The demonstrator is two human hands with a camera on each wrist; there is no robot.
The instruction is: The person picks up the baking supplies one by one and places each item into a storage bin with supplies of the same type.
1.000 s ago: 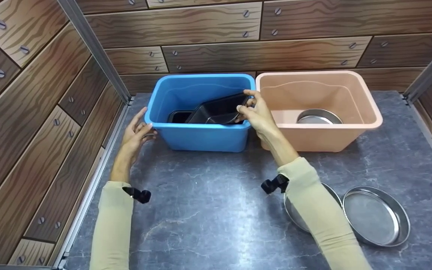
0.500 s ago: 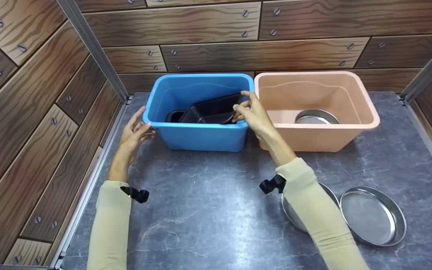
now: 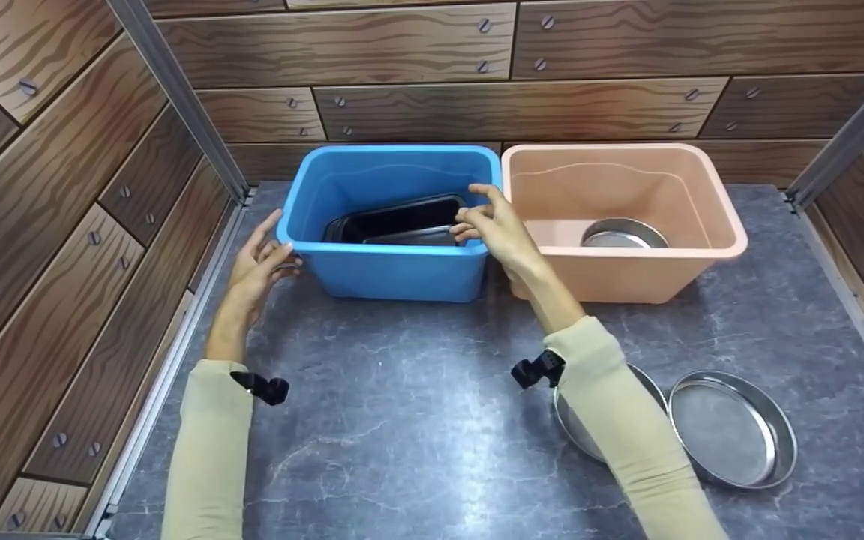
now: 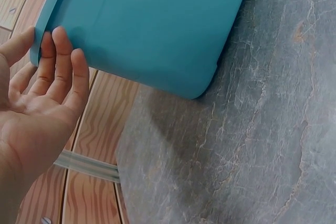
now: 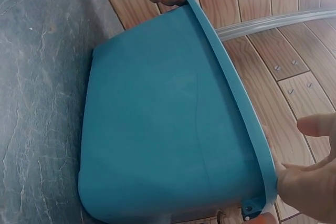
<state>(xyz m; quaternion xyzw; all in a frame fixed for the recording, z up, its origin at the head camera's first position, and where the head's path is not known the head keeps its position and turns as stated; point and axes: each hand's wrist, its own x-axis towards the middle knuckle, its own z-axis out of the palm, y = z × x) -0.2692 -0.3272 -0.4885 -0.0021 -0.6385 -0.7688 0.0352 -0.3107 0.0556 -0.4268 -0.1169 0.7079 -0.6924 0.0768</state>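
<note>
Lying low inside the deep blue rectangular plastic bin: one black, loaf-shaped pan with a smooth, faintly glossy finish. Dark edges at its left end and near side suggest a second beneath; not certain.

Handling, judged by eye: light, stiff, thin-walled, likely metal; not fragile, though the coating could scratch and slide under dry fingertips. Best hold: the rolled rim at the right end, thumb inside, fingers outside; the sloped walls offer less purchase.

Right hand, bare: over the bin's right end, thumb and fingers parted and bent, nothing visible between them.

Left hand, bare: clamped lightly on the bin's near left rim corner, thumb against the edge, fingers under the lip. Bin: probably light, slightly flexible; the folded lip is its firmest hold.

Adjacent, right: a peach rectangular plastic bin, containing a round silver metal pan.

Near right, on the grey marbled table: two more, a shallow round metal pan and a similar round pan partly under the sleeve. Both look rigid, slick, best lifted by the upright wall.
</note>
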